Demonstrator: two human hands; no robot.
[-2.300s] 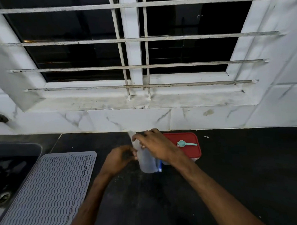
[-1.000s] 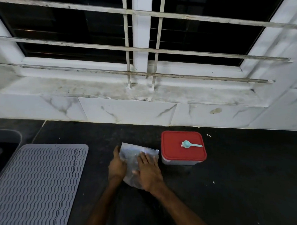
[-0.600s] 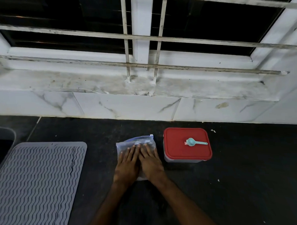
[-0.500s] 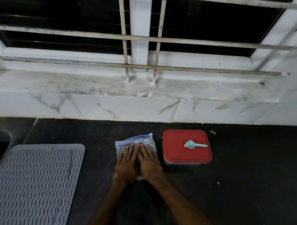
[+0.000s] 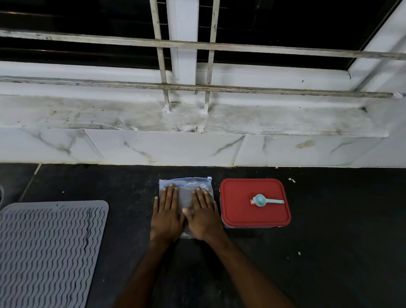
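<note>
Clear zip bag [image 5: 186, 191] lies flat on the dark worktop [image 5: 341, 252], just left of the red-lidded container [image 5: 241, 212]. Left hand [image 5: 166, 216] and right hand [image 5: 203, 217] sit side by side on it, palms down, fingers [image 5: 170, 195] straight and released, pressing, gripping nothing.

Step looks like flattening the bag and pushing air out. Best done with even pressure, sweeping from the near edge toward the far seal. Cannot tell if the seal is closed.

Teal scoop [image 5: 265, 200] rests on the lid. Grey ribbed mat [image 5: 46, 253] well off left.
</note>
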